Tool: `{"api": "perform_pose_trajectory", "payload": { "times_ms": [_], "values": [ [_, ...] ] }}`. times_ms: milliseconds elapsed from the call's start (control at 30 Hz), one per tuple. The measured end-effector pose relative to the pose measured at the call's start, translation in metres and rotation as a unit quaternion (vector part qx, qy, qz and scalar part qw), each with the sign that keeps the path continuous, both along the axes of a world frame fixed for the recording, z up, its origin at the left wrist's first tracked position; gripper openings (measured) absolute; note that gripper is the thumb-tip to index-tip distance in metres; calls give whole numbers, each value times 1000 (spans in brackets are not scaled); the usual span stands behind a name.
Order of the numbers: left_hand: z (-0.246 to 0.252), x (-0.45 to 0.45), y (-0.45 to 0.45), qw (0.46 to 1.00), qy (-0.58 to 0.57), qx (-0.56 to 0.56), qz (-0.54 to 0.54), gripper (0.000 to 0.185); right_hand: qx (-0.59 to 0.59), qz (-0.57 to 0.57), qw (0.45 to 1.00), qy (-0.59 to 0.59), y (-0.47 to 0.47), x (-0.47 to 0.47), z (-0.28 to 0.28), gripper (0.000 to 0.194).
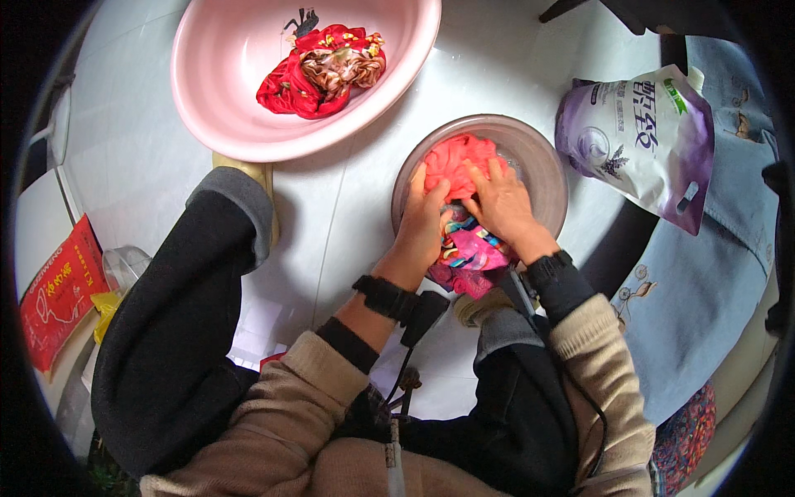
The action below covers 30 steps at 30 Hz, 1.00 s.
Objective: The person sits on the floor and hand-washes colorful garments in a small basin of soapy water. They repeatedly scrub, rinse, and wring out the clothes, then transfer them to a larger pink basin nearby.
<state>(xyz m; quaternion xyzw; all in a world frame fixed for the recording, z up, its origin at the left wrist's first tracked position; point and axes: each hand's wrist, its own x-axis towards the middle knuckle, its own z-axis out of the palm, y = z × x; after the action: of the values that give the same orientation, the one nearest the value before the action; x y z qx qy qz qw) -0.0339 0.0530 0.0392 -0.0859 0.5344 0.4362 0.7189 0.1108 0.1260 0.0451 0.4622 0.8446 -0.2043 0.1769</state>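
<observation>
A round, translucent basin [549, 180] stands on the floor before me with wet laundry in it. Bunched coral cloth [456, 161] fills its far part. My left hand [422, 220] grips the near left side of this cloth, thumb and fingers curled at its edge. From the right, my right hand [502, 202] presses its fingers into the same cloth. Below and between the hands lies a multicolored patterned cloth [469, 242]. A darker magenta piece [466, 281] hangs over the basin's near rim. Some suds show by the right fingertips.
A larger pink basin [211, 112] at the far left holds a red patterned garment [292, 87]. To the right, a purple-and-white laundry detergent pouch [633, 136] lies on blue bicycle-print fabric [695, 298]. A red printed packet [62, 298] is at the left edge. My knees flank the working area.
</observation>
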Motion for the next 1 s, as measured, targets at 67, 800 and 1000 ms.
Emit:
{"api": "perform_pose_trajectory", "payload": {
  "times_ms": [67,800,1000],
  "values": [
    [-13,4,0,999,11,48,9,69,-13,-136,989,61,6,-5,-12,54],
    [-19,23,-25,989,-116,95,-10,28,22,-84,959,269,-49,-23,50,20],
    [21,19,5,987,-129,28,87,23,51,-84,981,167,-3,-5,36,22]
  ]
}}
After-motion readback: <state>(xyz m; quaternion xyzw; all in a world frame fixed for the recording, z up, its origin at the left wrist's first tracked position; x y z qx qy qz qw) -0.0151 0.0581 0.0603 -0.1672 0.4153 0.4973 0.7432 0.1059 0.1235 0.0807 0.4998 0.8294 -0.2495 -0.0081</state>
